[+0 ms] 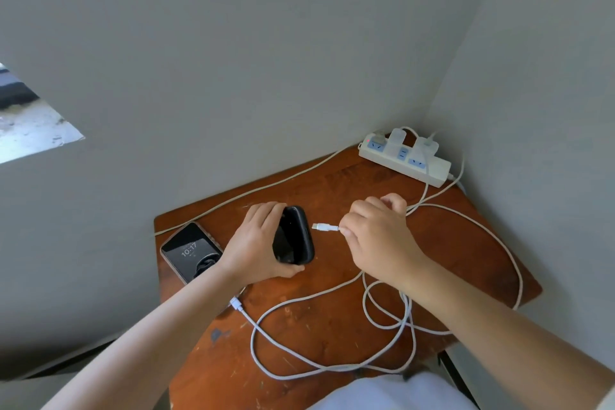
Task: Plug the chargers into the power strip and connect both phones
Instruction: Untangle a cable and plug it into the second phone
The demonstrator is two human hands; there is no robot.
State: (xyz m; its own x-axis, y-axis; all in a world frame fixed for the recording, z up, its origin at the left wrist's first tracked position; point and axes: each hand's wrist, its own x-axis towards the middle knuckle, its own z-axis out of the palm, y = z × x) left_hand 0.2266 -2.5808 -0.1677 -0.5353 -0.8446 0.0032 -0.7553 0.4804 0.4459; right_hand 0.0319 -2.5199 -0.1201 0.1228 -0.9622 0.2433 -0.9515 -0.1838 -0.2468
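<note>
Left hand [258, 243] grips black phone [294, 236], right hand [376, 236] pinches cable plug [324, 227] just beside it.
Lit phone [191, 251] flat at table's [332, 326] left edge w/ cable in; power strip [404, 158], chargers [422, 145] plugged, upper right corner.

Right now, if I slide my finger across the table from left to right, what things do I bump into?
Lit phone → left hand → dark phone → white cable plug → right hand → power strip, farther back.
</note>
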